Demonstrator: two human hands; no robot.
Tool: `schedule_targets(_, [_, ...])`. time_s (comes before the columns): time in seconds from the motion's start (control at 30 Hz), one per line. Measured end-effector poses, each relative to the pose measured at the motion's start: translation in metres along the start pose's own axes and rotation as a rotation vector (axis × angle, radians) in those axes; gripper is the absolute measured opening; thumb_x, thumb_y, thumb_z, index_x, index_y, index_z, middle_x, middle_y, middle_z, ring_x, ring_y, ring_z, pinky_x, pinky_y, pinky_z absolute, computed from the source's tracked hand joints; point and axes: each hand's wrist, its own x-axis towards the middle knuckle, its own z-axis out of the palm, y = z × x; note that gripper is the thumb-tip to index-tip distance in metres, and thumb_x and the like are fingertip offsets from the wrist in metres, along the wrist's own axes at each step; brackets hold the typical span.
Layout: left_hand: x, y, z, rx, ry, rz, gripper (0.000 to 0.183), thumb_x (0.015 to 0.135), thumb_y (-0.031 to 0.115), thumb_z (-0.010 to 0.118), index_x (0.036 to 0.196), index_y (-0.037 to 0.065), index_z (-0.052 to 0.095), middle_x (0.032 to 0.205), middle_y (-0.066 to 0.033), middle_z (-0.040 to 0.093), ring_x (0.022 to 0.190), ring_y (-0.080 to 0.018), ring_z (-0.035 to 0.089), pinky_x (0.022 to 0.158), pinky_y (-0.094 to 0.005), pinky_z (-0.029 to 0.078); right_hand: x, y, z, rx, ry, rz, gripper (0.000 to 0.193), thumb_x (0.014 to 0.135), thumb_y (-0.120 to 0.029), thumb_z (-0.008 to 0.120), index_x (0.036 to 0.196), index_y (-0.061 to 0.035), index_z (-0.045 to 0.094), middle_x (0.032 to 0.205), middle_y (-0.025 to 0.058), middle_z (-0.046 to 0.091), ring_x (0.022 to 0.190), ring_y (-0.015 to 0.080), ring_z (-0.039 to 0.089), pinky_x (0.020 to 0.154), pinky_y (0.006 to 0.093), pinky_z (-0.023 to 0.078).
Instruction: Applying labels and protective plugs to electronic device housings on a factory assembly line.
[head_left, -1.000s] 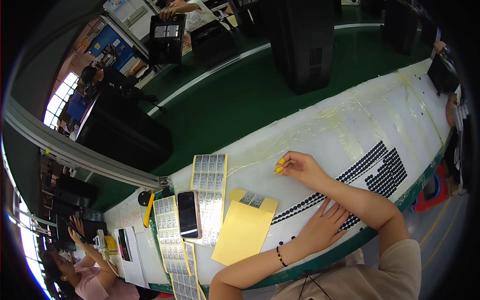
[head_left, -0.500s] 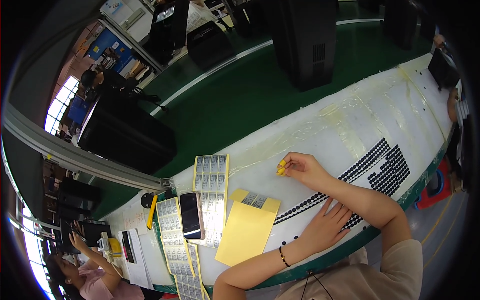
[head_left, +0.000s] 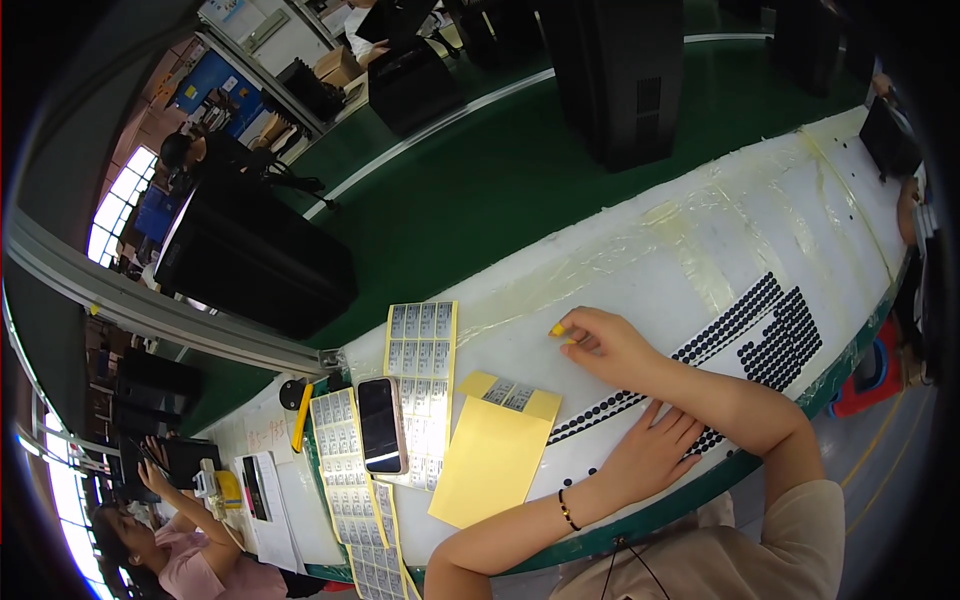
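Black dots (head_left: 790,342) lie in rows right of both hands, some bordering the left hand (head_left: 655,455), which rests flat, fingers slightly spread. Right hand (head_left: 603,345) curls loosely; whether fingertips pinch anything, cannot tell.

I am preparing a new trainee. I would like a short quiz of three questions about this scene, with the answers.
1. Which colour shows at the fingertips of the right hand? A) red B) yellow C) blue
2. True or false: the phone lies on label sheets.
3. Fill in: the left hand is palm-down beside rows of small black round ____.

Key: 1. B; 2. True; 3. dots.
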Motion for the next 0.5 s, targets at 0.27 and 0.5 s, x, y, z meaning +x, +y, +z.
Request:
schedule_targets(0.27, [-0.003, -0.001, 0.007, -0.146, 0.045, -0.050, 0.043, 0.094, 0.036, 0.051, 0.121, 0.002, 0.055, 0.120, -0.0176, 0.057, 0.117, -0.0324, 0.051, 0.099, -0.0456, 0.039, -0.010, -0.005, 0.028, -0.483, -0.164, -0.445, 0.029, 0.084, -0.019, 0.068, 0.107, -0.0035, 0.060, 0.100, 0.0139, 0.064, 0.096, 0.0289, 0.056, 0.084, 0.0379, 0.046])
schedule_targets(0.5, [-0.004, -0.002, 0.008, -0.113, 0.061, -0.062, 0.043, 0.093, 0.036, 0.054, 0.119, 0.001, 0.056, 0.118, -0.0206, 0.058, 0.112, -0.0366, 0.055, 0.095, -0.0472, 0.042, -0.006, -0.011, 0.043, -0.340, -0.201, -0.213, 0.038, 0.085, -0.020, 0.070, 0.115, 0.0007, 0.059, 0.104, 0.0140, 0.060, 0.096, 0.0291, 0.056, 0.084, 0.0367, 0.047])
